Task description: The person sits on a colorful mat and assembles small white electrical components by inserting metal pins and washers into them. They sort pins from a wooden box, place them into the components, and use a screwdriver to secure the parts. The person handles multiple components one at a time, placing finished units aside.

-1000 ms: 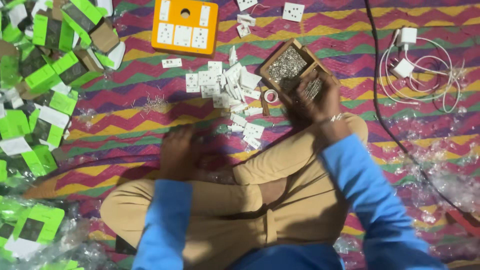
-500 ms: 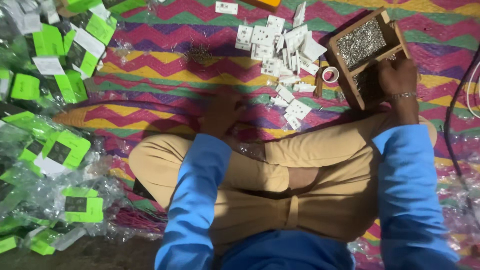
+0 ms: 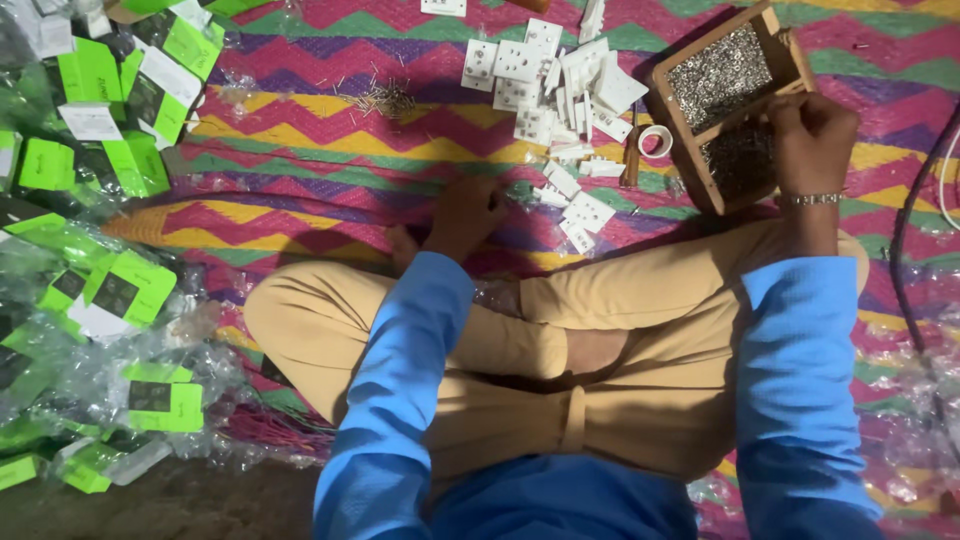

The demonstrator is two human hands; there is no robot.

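The right hand [image 3: 812,135] reaches into the near compartment of the wooden tray [image 3: 790,62], fingers curled down into the small metal parts; whether it grips any cannot be told. The tray lies at two o'clock, its long axis toward one o'clock. The left hand [image 3: 465,212] rests loosely closed on the mat [image 3: 300,150], beside the white switch plates [image 3: 545,85].

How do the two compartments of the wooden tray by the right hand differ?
The far compartment of the wooden tray is open to view, brightly lit and filled with small silvery parts; the near compartment looks darker, and the right hand reaches into it, partly covering it. Both share the tray's wooden frame.
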